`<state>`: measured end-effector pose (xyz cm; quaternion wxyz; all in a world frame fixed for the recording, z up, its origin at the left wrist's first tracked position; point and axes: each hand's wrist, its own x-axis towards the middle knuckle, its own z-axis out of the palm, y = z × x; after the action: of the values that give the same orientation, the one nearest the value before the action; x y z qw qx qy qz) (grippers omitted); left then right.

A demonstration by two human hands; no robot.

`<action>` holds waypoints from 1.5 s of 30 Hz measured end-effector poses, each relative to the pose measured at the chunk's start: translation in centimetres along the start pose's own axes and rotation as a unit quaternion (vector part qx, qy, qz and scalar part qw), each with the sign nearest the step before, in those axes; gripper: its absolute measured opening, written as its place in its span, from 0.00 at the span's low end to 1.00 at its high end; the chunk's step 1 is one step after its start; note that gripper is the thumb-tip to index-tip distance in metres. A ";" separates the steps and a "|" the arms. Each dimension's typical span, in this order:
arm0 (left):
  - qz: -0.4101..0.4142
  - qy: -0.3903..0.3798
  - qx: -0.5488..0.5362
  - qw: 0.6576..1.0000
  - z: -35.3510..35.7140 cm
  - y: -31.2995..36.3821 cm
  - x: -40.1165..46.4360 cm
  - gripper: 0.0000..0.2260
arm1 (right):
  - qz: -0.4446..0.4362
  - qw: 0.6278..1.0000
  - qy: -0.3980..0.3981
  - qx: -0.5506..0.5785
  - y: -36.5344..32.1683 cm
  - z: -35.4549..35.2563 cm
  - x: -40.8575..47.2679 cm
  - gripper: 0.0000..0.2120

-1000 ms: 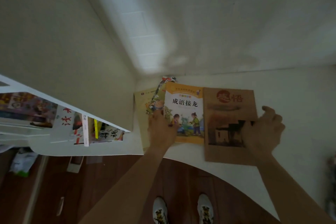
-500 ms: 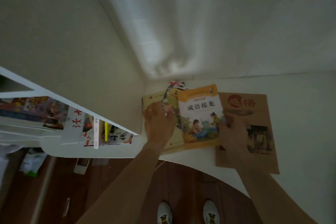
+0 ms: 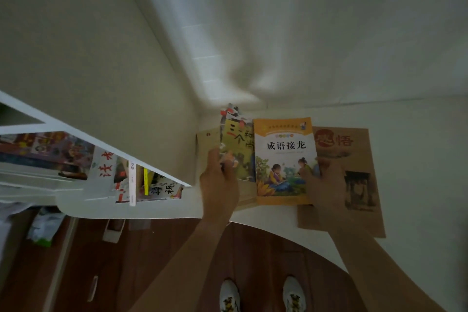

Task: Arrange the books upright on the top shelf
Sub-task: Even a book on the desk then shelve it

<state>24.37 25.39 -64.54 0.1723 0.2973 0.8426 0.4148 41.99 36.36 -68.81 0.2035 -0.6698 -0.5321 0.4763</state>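
A: Where are the books now?

B: They lie on the top shelf (image 3: 417, 159), near the corner of the wall, leaning or lying flat, not yet upright. There is an orange book (image 3: 283, 159) in the middle, a green book (image 3: 239, 149) on its left, a pale book (image 3: 206, 142) at the far left against the wall, and a brown book (image 3: 354, 154) on the right, partly under the orange one.

A: And the hands?

B: The left hand (image 3: 219, 190) grasps the lower edge of the green book, the thumb on its cover. The right hand (image 3: 325, 185) holds the right edge of the orange book and rests over the brown book.

A: How will they handle?

B: I think they are thin paperbacks, light and a little soft, so they can bend or slide apart on the smooth shelf. It seems better to press them together from both sides, near the lower corners, and to lift them as one block against the wall.
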 end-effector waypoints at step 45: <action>0.176 -0.349 0.098 0.915 26.1 18.2 -27.0 0.22 | 0.103 0.941 0.265 -0.184 16.6 -35.3 -6.0 0.17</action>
<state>65.52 32.36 -64.36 0.3495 0.5822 0.6991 0.2240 80.92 33.39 -62.81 0.1597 -0.8489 -0.4652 0.1935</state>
